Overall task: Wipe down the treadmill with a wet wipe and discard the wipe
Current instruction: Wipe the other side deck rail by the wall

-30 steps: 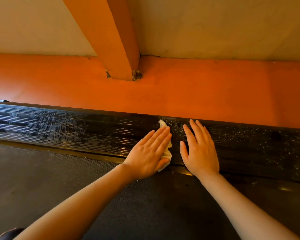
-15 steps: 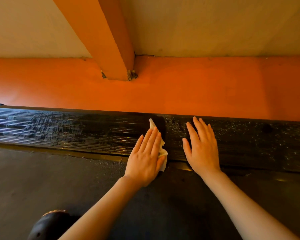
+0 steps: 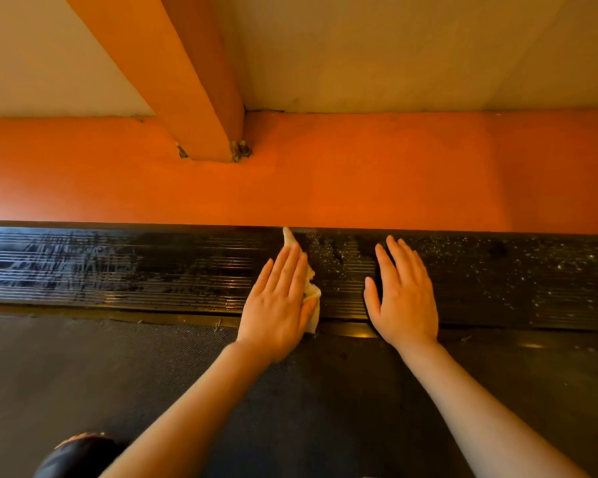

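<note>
left hand (image 3: 279, 305) flat, fingers straight, pressing wet wipe (image 3: 312, 294) onto ribbed black side rail (image 3: 152, 267); right hand (image 3: 404, 295) flat and empty just beside, on dusty stretch.

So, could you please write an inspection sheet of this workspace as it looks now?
Surface: black ribbed side rail, wet and streaked at left, dusty white specks at right; dark belt below it.
Job's things: white wet wipe flat on the rail.
Clutter: nothing seen.
Hands: left hand presses the wipe with straight fingers; right hand rests flat on the rail, holding nothing.
Cables: nothing seen.
Surroundings: orange floor, orange post, pale wall.
</note>
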`<state>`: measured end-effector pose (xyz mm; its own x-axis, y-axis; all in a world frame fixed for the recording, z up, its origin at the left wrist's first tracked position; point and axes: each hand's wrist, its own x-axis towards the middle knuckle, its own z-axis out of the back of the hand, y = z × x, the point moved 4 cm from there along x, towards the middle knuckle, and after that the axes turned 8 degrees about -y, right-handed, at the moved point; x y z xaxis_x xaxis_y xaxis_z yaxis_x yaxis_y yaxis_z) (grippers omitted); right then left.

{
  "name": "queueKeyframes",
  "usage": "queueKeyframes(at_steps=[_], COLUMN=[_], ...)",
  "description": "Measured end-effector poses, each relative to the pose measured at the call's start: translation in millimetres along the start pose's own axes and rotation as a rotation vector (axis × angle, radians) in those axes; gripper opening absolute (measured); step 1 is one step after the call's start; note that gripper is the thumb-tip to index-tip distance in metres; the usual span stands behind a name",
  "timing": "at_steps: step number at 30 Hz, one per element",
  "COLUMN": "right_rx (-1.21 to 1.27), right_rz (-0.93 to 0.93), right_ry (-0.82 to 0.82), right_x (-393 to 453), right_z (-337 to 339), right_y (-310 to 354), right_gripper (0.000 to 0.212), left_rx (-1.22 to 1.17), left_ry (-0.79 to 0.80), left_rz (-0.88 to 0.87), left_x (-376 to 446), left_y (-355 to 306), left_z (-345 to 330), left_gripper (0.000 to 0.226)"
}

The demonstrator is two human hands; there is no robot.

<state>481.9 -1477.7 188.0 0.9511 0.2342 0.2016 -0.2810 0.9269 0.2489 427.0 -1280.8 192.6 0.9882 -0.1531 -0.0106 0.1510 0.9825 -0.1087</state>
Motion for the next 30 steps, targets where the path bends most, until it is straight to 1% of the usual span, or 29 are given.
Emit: queueKeyframes(at_steps=[3, 5, 9, 11, 16, 18, 21, 24, 26, 30], right_rx=[-0.002, -0.006, 0.0, 0.004, 0.012, 0.016, 0.025, 0.023, 0.023, 0.028], right_rz=[-0.001, 0.003, 0.004, 0.005, 0.002, -0.004, -0.005, -0.008, -0.01, -0.013], right_ry=[0.004, 0.002, -0.005, -0.004, 0.002, 0.0, -0.006, -0.008, -0.004, -0.005], right_x=[-1, -1, -1, -1, -1, -1, -1, -2, -2, -1], right_z=[-1, -1, -1, -1, -1, -1, -2, -2, -3, -3], right_y=[0, 0, -1, 0, -1, -1, -1, -2, -2, -2], right_gripper=[0.059, 0.058, 0.058, 0.058, 0.058, 0.058, 0.058, 0.058, 0.058, 0.058], left_rx=[-0.016, 0.0, 0.026, 0.032, -0.011, -0.034, 0.011, 0.043, 0.043, 0.032], left_ry=[-0.01, -0.013, 0.05, 0.059, -0.014, -0.017, -0.006, 0.059, 0.072, -0.004], left_rz=[0.003, 0.02, 0.039, 0.039, -0.009, -0.003, 0.01, 0.022, 0.021, -0.03], left_x=[-21, -7, 42, 48, -5, -14, 14, 54, 63, 26], left_y=[-7, -7, -3, -2, -17, -19, -19, -14, -13, -23], left_z=[-3, -3, -1, -1, -3, -5, -2, -4, -5, -3], left_gripper=[0.062, 0.063, 0.07, 0.069, 0.062, 0.061, 0.065, 0.067, 0.067, 0.066])
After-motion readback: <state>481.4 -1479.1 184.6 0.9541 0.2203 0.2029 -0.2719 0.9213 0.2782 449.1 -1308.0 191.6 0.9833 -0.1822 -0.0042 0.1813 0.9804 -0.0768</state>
